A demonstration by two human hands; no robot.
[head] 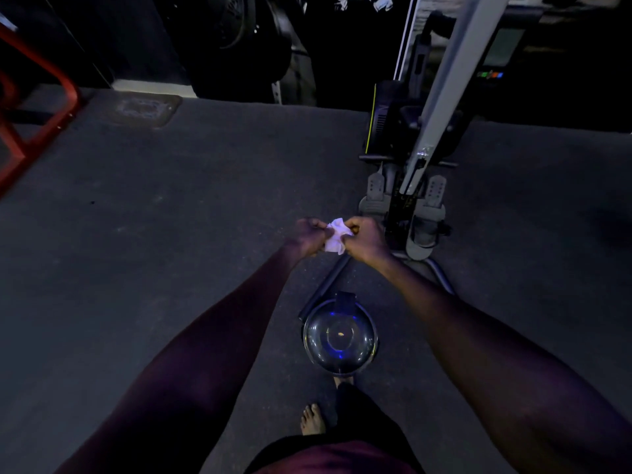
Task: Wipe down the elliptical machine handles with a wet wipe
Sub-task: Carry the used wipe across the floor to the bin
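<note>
On the far left edge of a dim room, a red metal frame [41,107] stood on a dark carpeted floor [171,217], with a worn pale patch [147,109] of flooring just beyond it near the back wall. Toward the centre, two bare forearms reached forward from the bottom of the view, meeting above the floor. The left hand [307,234] had its fingers curled and pinched the left edge of a small crumpled white wet wipe [337,236]. The wipe was held up in the air between both hands, apart from the machine. The right hand [366,237] was likewise curled, pinching the wipe's right edge, so the cloth was gripped from both sides. Below the hands, a shiny round metal bowl [340,336] sat on the floor, reflecting blue light, with a small yellowish speck at its centre. Nearer the viewer, a bare foot [313,420] showed beside dark shorts. To the right of the hands stood an exercise machine [407,148], with two grey foot pedals [434,196], a dark housing, and a long pale grey rail [458,73] rising diagonally toward the upper right. A small console [497,53] with coloured lights glowed faintly at far right.
</note>
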